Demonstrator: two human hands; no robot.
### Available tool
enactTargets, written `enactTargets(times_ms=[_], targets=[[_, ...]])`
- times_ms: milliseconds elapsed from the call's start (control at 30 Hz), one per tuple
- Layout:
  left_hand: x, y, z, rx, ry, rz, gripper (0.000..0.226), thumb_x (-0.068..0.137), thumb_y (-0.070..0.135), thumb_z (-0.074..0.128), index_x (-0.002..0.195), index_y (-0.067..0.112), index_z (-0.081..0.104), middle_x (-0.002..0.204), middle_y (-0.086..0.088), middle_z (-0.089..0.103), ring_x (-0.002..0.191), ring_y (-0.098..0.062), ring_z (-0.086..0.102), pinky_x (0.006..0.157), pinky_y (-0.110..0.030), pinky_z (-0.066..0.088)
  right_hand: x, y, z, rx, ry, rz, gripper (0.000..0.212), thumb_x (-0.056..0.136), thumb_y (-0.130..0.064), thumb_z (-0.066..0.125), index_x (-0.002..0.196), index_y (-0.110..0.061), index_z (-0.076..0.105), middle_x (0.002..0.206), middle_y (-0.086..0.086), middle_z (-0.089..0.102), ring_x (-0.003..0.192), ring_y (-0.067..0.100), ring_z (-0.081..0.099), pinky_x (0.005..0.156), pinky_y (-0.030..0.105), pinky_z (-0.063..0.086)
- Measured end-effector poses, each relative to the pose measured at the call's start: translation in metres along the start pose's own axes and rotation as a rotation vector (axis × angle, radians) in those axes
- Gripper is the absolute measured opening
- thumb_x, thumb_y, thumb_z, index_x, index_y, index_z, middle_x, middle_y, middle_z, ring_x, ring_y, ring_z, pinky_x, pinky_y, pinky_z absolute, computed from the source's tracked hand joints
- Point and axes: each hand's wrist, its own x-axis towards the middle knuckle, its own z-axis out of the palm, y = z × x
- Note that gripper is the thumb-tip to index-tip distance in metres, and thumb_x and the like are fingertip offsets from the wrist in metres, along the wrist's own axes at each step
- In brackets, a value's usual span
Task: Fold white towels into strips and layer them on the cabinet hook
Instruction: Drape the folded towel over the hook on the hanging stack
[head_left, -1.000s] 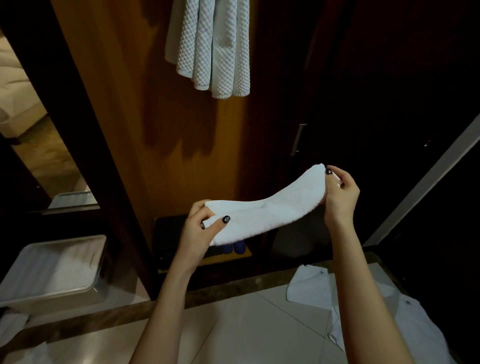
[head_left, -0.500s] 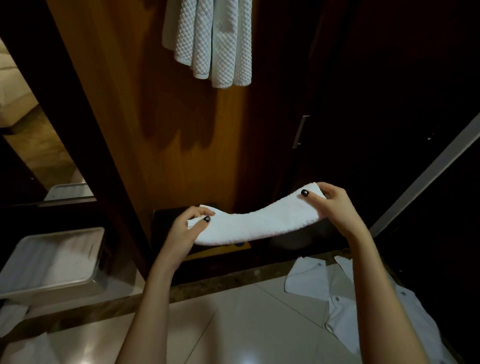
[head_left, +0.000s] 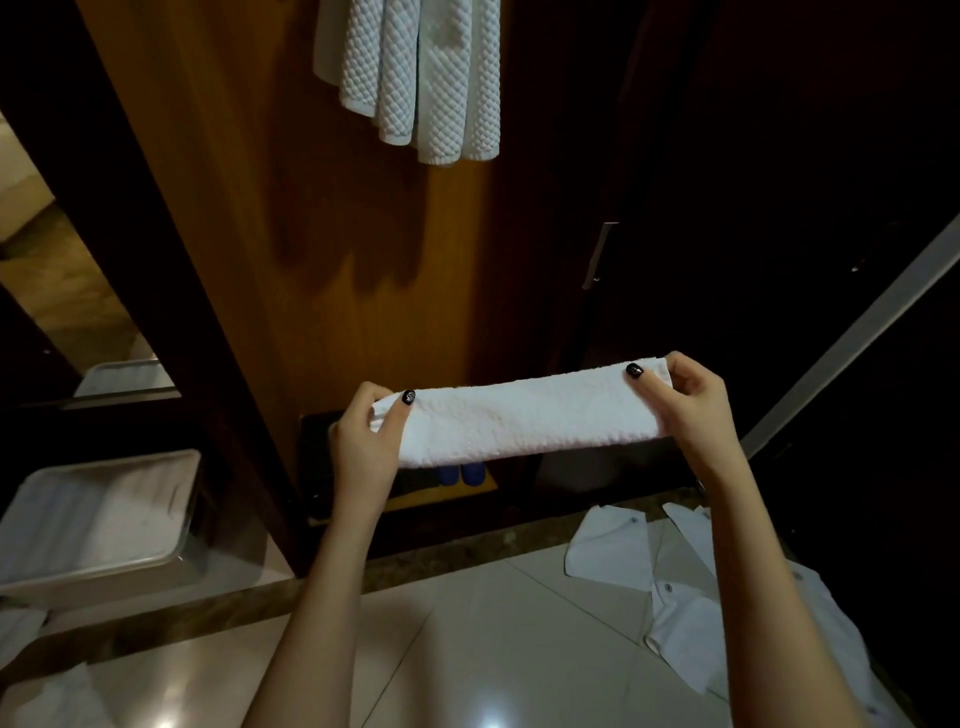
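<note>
Setting: a wardrobe corner in a home or hotel room; which of the two cannot be told. Evidence above the fingers (head_left: 685, 366): a wooden cabinet panel (head_left: 332, 234) with white waffle-weave towels (head_left: 431, 78) hanging on it, and a dark door with a metal handle (head_left: 597, 254). Below the fingers: a glossy tiled floor (head_left: 467, 649), a white shirt (head_left: 675, 623) lying on it at right, and a pale plastic box (head_left: 98, 525) at left.

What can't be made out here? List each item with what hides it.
Head view only:
Cabinet hook: cut off by the top edge; the hanging towels run out of frame.
Ends of the towel strip: covered by the left hand and right hand gripping them.
Blue objects: mostly hidden behind the strip.
Cabinet interior at right: too dark.
</note>
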Motion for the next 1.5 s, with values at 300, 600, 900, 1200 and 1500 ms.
enactTargets(times_ms=[300,600,900,1200,1500], targets=[[0.024,0.005,-0.006,0.157,0.174,0.096,0.022,0.086,0.011,0.072,0.074,0.003,0.055,0.085,-0.006,0.045,0.071,-0.016,0.043,0.059,-0.006,0.032,0.007,-0.004,0.019,0.067,0.039,0.091,0.029,0.088,-0.021,0.071,0.114,-0.023,0.057,0.090,-0.001,0.068,0.074,0.008,0.068,0.058,0.016,0.051],[0.059,-0.008,-0.032,-0.337,-0.089,-0.126,0.025,0.090,0.008,0.067,0.076,0.028,0.060,0.100,0.007,0.066,0.090,-0.010,0.061,0.071,-0.023,0.048,0.034,0.012,0.023,0.107,-0.261,0.256,0.042,0.071,-0.055,0.074,0.092,-0.019,0.069,0.080,-0.001,0.070,0.068,0.014,0.064,0.054,0.023,0.048],[0.165,0.072,-0.069,-0.248,-0.211,0.074,0.017,0.088,0.015,0.070,0.076,0.022,0.060,0.072,0.007,0.058,0.065,-0.005,0.054,0.053,-0.016,0.040,0.120,-0.066,0.057,0.113,-0.025,-0.169,0.003,0.098,-0.017,0.058,0.098,-0.018,0.061,0.091,-0.007,0.062,0.076,0.001,0.060,0.060,0.014,0.048],[0.273,0.173,-0.086,-0.330,-0.417,0.063,0.020,0.088,0.002,0.066,0.107,0.009,0.063,0.090,-0.004,0.070,0.074,-0.008,0.068,0.057,-0.020,0.053,0.229,-0.163,0.028,0.167,-0.129,-0.219,0.045,0.098,-0.004,0.043,0.079,-0.024,0.078,0.098,-0.007,0.067,0.070,-0.005,0.060,0.055,0.009,0.043],[0.391,0.250,-0.078,-0.340,-0.295,0.510,0.023,0.089,0.016,0.063,0.102,0.032,0.072,0.108,0.012,0.072,0.101,-0.008,0.066,0.079,-0.022,0.056,0.361,-0.242,0.019,0.369,-0.286,-0.323,0.027,0.091,-0.004,0.059,0.101,-0.022,0.077,0.115,-0.001,0.065,0.089,0.006,0.069,0.069,0.027,0.057]])
